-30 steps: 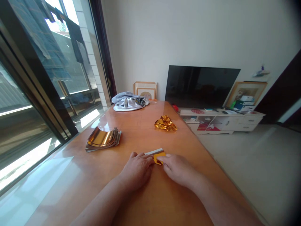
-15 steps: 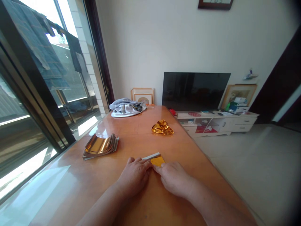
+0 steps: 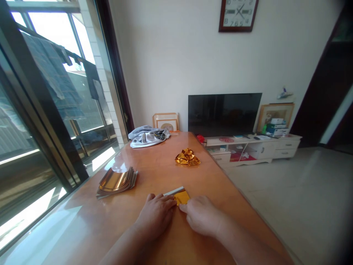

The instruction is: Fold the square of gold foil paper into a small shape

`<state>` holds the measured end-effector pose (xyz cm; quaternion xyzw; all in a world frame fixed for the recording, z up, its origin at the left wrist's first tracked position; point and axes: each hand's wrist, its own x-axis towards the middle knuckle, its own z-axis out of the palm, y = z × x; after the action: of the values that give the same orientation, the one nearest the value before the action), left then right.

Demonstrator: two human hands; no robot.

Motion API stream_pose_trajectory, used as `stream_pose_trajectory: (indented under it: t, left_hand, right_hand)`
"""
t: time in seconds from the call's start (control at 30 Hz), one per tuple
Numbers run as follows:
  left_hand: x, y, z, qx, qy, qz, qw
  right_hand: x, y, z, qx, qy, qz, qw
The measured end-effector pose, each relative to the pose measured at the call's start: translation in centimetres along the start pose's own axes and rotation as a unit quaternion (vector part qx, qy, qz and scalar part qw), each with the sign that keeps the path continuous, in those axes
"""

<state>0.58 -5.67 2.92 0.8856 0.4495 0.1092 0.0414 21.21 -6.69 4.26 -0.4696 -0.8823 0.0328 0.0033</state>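
Note:
A folded sheet of gold foil paper [image 3: 181, 198] with a pale strip along its far edge lies on the table, partly covered by my fingers. My left hand [image 3: 158, 212] is closed over its left part, fingers bent together and pressing it against the wood. At the near edge, the index finger of my right hand [image 3: 202, 216] presses on the paper, while its other fingers are curled under. The thumbs are mostly hidden. Farther left rests a curved stack of shiny gold sheets [image 3: 114, 181]. Beyond my hands sits a crumpled gold foil piece [image 3: 187, 157].
The wooden table [image 3: 154, 171] stretches away from me, its right edge above a tiled floor. A grey cloth bundle [image 3: 147, 137] lies at the far end. Sliding glass doors stand on the left. Ahead are a television [image 3: 224, 114] and a low white cabinet [image 3: 264, 151].
My view has tilted up a little, so the scene sits lower and more of the wall clock shows. My right finger has shifted slightly along the paper's near edge, farther from my left fingers.

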Motion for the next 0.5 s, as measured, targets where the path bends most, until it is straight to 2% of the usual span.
stream_pose_trajectory:
  t: [0.2, 0.37, 0.5]
  left_hand:
    - [0.4, 0.9, -0.1, 0.039, -0.017, -0.011, 0.999]
    - [0.9, 1.7, -0.8, 0.069, -0.027, -0.014, 0.997]
    - [1.4, 2.1, -1.6, 0.100, -0.059, -0.010, 0.993]
  right_hand:
    - [0.2, 0.4, 0.4, 0.031, 0.005, 0.002, 1.000]
    - [0.2, 0.8, 0.3, 0.035, -0.002, -0.011, 0.999]
    - [0.2, 0.9, 0.5, 0.056, 0.001, -0.011, 0.998]
